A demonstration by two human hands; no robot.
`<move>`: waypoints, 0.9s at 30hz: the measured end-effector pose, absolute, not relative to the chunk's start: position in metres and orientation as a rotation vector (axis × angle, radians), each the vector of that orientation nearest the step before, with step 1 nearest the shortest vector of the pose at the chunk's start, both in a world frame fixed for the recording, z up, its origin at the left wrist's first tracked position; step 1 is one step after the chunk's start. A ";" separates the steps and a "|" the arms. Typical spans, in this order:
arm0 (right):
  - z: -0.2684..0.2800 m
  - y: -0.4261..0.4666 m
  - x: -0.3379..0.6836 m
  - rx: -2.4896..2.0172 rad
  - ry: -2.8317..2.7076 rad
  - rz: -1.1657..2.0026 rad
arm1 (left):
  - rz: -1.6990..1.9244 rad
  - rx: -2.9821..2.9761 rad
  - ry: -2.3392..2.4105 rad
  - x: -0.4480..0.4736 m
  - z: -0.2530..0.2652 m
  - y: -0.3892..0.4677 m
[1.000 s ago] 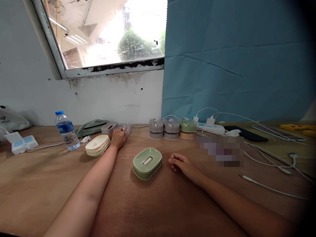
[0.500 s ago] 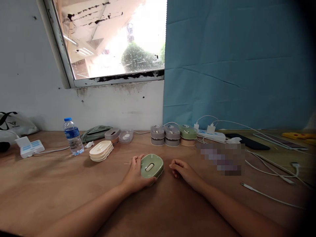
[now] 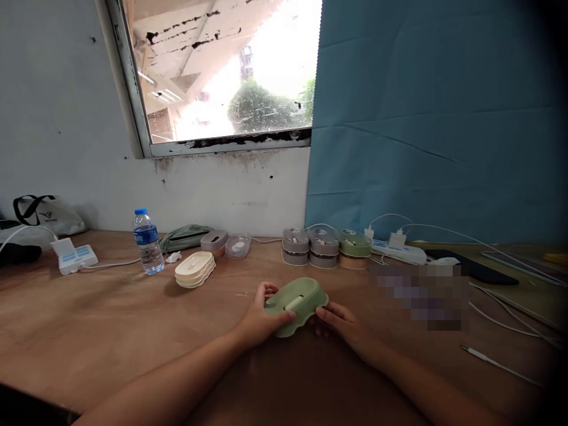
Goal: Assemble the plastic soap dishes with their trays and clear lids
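Note:
A green oval plastic lid with a wavy rim and a pale piece in its central slot is tilted up off the table between both hands. My left hand is closed on its left end, thumb on the near side and fingers at the far edge. On the right rim, my right hand pinches with its thumb on top; its other fingers are partly hidden underneath. To the left lies a stack of similar cream lids on the brown table.
At the back stand two grey boxes and a green-topped box. A water bottle and a green pouch are further left. White cables and a power strip lie on the right.
The green lid has been raised and tilted from the table. My right hand has moved onto its right rim, having been apart from it before. The view has turned slightly left.

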State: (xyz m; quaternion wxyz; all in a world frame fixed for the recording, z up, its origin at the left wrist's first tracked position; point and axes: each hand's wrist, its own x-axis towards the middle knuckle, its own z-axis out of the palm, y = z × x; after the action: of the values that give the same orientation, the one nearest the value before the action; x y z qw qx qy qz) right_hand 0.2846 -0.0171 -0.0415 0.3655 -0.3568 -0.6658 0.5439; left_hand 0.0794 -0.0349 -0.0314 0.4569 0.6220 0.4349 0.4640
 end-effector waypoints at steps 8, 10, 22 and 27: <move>-0.037 -0.024 0.279 -0.870 -1.553 1.403 | 1.112 1.420 1.024 0.082 -0.032 -0.033; -0.037 -0.024 0.280 -0.848 -1.511 1.430 | 1.088 1.353 0.971 0.082 -0.032 -0.032; -0.032 -0.032 0.275 -0.806 -1.336 1.503 | 1.056 1.238 0.850 0.082 -0.025 -0.034; -0.027 -0.036 0.275 -0.826 -1.290 1.514 | 1.054 1.126 0.759 0.085 -0.028 -0.033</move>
State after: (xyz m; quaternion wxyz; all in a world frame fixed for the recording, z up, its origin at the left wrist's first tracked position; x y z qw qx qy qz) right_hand 0.2751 -0.0364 -0.0267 0.4742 -0.3376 -0.5272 0.6190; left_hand 0.0849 -0.0334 -0.0275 0.6528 0.4962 0.3343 0.4646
